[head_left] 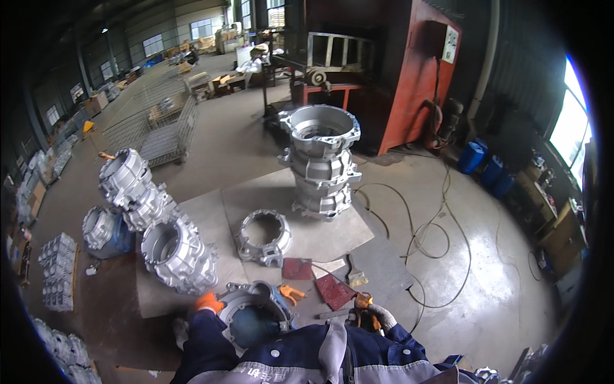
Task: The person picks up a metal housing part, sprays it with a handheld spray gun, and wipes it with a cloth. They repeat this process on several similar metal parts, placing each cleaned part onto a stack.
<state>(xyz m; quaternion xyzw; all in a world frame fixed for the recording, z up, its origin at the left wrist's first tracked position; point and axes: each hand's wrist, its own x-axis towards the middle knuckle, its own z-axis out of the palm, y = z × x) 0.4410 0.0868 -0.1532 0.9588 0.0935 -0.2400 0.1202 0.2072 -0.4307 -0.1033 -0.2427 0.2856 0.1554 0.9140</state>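
Observation:
My left hand (208,303), in an orange glove, grips the left rim of a round grey cast-metal housing (282,313) close against my body. My right hand (378,315), in a white and orange glove, is closed to the right of it. An orange and dark shape (363,301) shows at its fingers; I cannot make out what it holds. A thin dark cord runs up to the left from there. Between the hands lie an orange pistol-shaped tool (291,293) and a grey metal bar (334,314). Beyond are dark red pads (335,292) and a flat paintbrush (357,275).
A ring-shaped housing (264,238) lies ahead on the table (256,203). A tall housing stack (323,168) stands behind it, and more housings (178,251) lean at the left. Hoses (441,256) loop over the floor at right, near blue drums (472,157) and a red machine (409,83).

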